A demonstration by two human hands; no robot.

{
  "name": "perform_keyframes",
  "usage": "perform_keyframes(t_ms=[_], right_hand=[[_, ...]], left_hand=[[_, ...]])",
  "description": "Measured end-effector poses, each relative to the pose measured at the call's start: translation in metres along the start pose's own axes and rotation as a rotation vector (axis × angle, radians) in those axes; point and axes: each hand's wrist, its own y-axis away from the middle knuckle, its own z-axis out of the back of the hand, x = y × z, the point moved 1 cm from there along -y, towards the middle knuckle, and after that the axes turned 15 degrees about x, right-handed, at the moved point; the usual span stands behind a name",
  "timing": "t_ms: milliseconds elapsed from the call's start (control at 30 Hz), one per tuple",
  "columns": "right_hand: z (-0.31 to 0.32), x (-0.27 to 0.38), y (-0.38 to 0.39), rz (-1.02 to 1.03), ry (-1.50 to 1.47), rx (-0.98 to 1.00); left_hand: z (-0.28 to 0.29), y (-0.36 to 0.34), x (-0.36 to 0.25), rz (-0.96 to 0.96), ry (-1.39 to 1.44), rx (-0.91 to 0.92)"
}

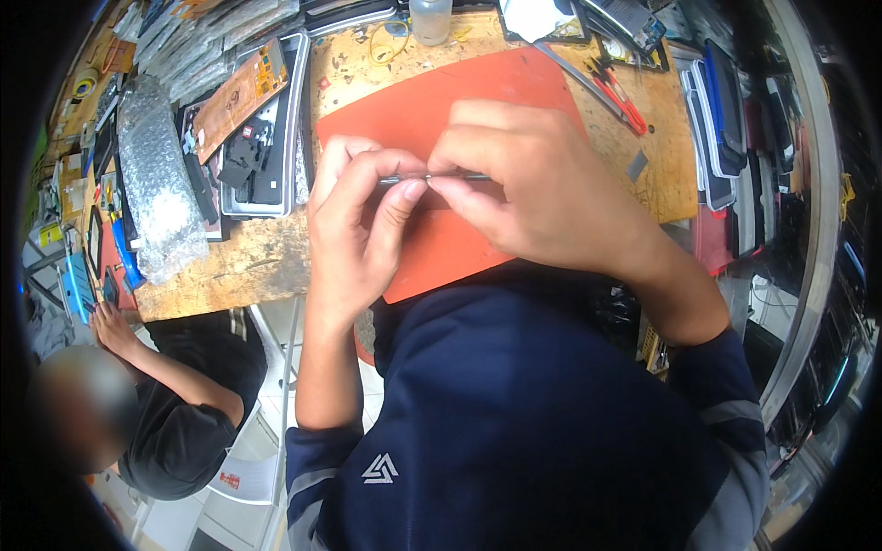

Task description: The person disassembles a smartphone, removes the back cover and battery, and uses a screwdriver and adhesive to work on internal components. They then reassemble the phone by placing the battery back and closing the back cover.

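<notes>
Two hands meet over one orange mat near the middle of the view. The left hand and right hand each pinch one thin metal tool, probably tweezers, though it is too slim to tell for sure. It lies level between the fingertips, which touch at its middle; both hands are closed on it.

The mat lies on one wooden bench and overhangs its near edge at 6 o'clock. Bare wood shows at 3 o'clock of the hands, and a bare strip of mat at 12 o'clock.

At 9 o'clock sits one metal tray of dark parts, just beside the mat's left edge, with one roll of bubble wrap further out. One clear bottle stands at 12 o'clock at the bench's far edge. One pair of red-handled cutters lies at 2 o'clock, well apart from the hands. A stack of flat devices crowds the right edge.

One other person's hand rests at the bench corner at 8 o'clock.
</notes>
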Motion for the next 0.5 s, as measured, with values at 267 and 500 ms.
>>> perform_keyframes(t_ms=[267, 500], right_hand=[[-0.007, -0.006, 0.021, -0.062, -0.007, -0.049], [-0.007, -0.006, 0.027, -0.069, 0.024, -0.057]], left_hand=[[-0.003, 0.004, -0.002, 0.015, 0.035, -0.029], [-0.003, 0.005, -0.003, 0.019, 0.040, -0.022]])
